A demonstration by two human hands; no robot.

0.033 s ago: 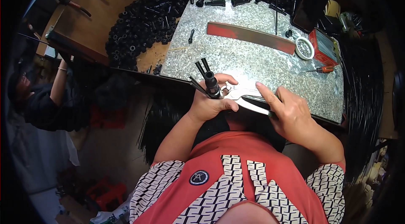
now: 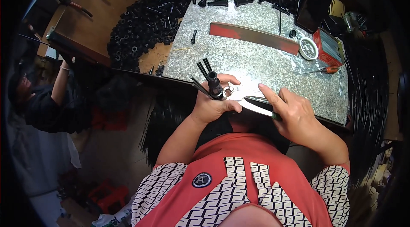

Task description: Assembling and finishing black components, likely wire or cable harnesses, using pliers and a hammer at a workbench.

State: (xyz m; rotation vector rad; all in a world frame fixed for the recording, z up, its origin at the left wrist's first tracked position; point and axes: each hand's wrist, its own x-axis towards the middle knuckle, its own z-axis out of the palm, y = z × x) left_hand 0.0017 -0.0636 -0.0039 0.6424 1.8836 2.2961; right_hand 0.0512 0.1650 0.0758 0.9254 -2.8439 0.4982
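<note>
My left hand [image 2: 210, 104] is closed around a black ribbed tube [image 2: 212, 82] held roughly upright, with several thin black rods [image 2: 201, 69] fanning out beside it. Silvery pliers [image 2: 258, 108] lie across from my right hand [image 2: 294, 111], which grips their handles with the index finger stretched forward along them. The jaws of the pliers meet the base of the tube, next to my left thumb; glare hides exactly what they pinch. Both hands are just over the near edge of a speckled grey work board [image 2: 188, 62].
A long red-and-brown bar [image 2: 254, 39], a white bowl of small shiny bits [image 2: 308, 49], a red box [image 2: 328, 47] and a screwdriver [image 2: 329, 70] lie on the board. Heaps of black parts [image 2: 145, 26] surround its far and left sides. At far left another person's arm [image 2: 60, 82] shows.
</note>
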